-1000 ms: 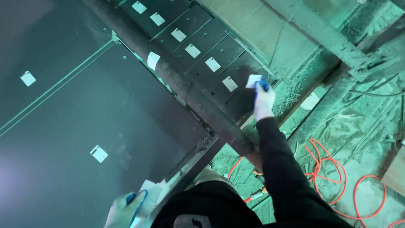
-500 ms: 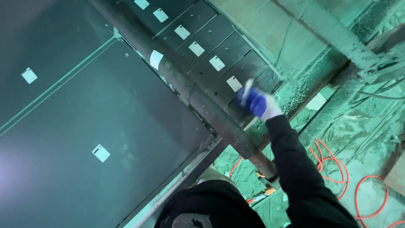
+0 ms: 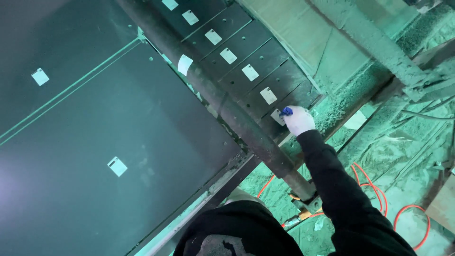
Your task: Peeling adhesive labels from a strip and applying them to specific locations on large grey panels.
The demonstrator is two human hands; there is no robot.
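The right hand (image 3: pixel 297 120), gloved white, presses a small blue tool (image 3: pixel 286 112) against the white label (image 3: pixel 277 116) on the end dark panel (image 3: pixel 289 102) (nearest the pipe (image 3: pixel 227 106)); fingers (image 3: pixel 290 114) curl closed around the tool.

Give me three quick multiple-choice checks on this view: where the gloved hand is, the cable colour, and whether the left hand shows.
1. Where is the right hand?
A. On the large dark panel
B. At the white label on the nearest narrow panel, right of the pipe
C. On the orange cable

2. What colour is the cable on the floor?
A. Blue
B. Orange
C. Yellow

3. What is the state of the left hand?
A. Out of view
B. Gripping the pipe
C. Flat on the large panel

Answers:
1 B, the gloved hand sits at the white label just right of the pipe.
2 B, orange loops lie on the dusty floor.
3 A, only the right arm reaches into the picture.
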